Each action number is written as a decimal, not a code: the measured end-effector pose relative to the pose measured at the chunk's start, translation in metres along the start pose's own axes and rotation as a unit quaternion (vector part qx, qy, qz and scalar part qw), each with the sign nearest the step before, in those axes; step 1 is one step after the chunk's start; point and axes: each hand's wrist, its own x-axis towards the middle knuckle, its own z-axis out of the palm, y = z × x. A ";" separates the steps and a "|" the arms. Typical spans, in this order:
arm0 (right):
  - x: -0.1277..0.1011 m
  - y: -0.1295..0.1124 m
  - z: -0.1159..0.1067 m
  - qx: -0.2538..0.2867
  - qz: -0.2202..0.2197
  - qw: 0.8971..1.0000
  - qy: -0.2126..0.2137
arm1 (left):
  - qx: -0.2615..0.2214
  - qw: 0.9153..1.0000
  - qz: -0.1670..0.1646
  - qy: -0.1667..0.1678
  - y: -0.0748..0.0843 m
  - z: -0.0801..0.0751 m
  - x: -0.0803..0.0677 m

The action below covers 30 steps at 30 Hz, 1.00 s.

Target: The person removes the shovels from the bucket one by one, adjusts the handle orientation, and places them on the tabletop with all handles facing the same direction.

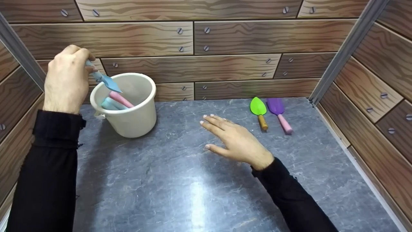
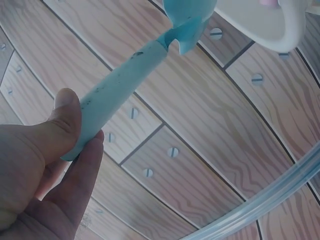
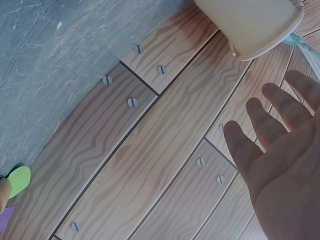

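My left hand [image 1: 66, 77] pinches the handle of a blue toy trowel [image 1: 104, 79] between thumb and fingers, its blade over the rim of a white bucket [image 1: 128, 104]. In the left wrist view the blue trowel [image 2: 120, 80] runs up from my thumb [image 2: 62, 122] toward the bucket rim [image 2: 270, 30]. A pink handle [image 1: 120, 99] and a pale blue one [image 1: 111, 103] stand inside the bucket. My right hand [image 1: 233, 138] hovers flat with straight fingers over the grey marble tabletop [image 1: 180, 180], holding nothing. In the right wrist view the fingers [image 3: 275, 125] are spread below the bucket [image 3: 250, 25].
A green trowel [image 1: 259, 111] with a brown handle and a purple trowel [image 1: 279, 113] with a pink handle lie side by side at the back right. Wood-patterned walls [image 1: 225, 42] close in the back and both sides.
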 end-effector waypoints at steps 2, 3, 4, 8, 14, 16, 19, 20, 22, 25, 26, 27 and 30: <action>0.000 0.000 0.000 0.001 0.002 1.000 -0.001 | -0.003 1.000 0.001 0.000 0.001 0.002 -0.001; 0.000 0.000 0.000 0.002 0.002 1.000 -0.001 | -0.004 1.000 0.001 0.001 0.002 0.003 -0.002; 0.000 0.001 0.000 0.002 0.003 1.000 -0.001 | -0.006 1.000 0.002 0.003 0.002 0.004 -0.002; 0.000 0.001 0.000 0.002 0.005 1.000 -0.004 | -0.015 1.000 0.004 0.011 0.004 0.008 -0.005; 0.000 0.001 -0.001 0.000 0.005 1.000 -0.003 | -0.026 0.999 0.008 0.022 0.010 0.014 -0.008; 0.000 0.001 -0.001 -0.001 0.004 1.000 -0.001 | -0.028 0.999 0.008 0.024 0.011 0.016 -0.010; 0.000 0.002 -0.001 -0.002 0.003 1.000 0.004 | -0.031 0.999 0.013 0.030 0.014 0.020 -0.012; 0.000 0.003 -0.001 -0.002 0.002 1.000 0.006 | -0.032 0.999 0.016 0.031 0.014 0.021 -0.013; 0.000 0.004 0.000 -0.002 0.001 1.000 0.009 | -0.036 0.999 0.022 0.034 0.016 0.023 -0.014; 0.000 0.005 0.000 -0.002 0.001 1.000 0.011 | -0.042 0.998 0.028 0.037 0.019 0.027 -0.016; 0.000 0.005 0.001 -0.002 0.002 1.000 0.010 | -0.043 0.998 0.029 0.038 0.019 0.028 -0.017; 0.000 0.006 0.001 -0.002 0.002 1.000 0.010 | -0.045 0.998 0.030 0.039 0.020 0.029 -0.018; 0.000 0.006 0.001 -0.002 0.003 1.000 0.009 | -0.048 0.997 0.035 0.044 0.023 0.031 -0.020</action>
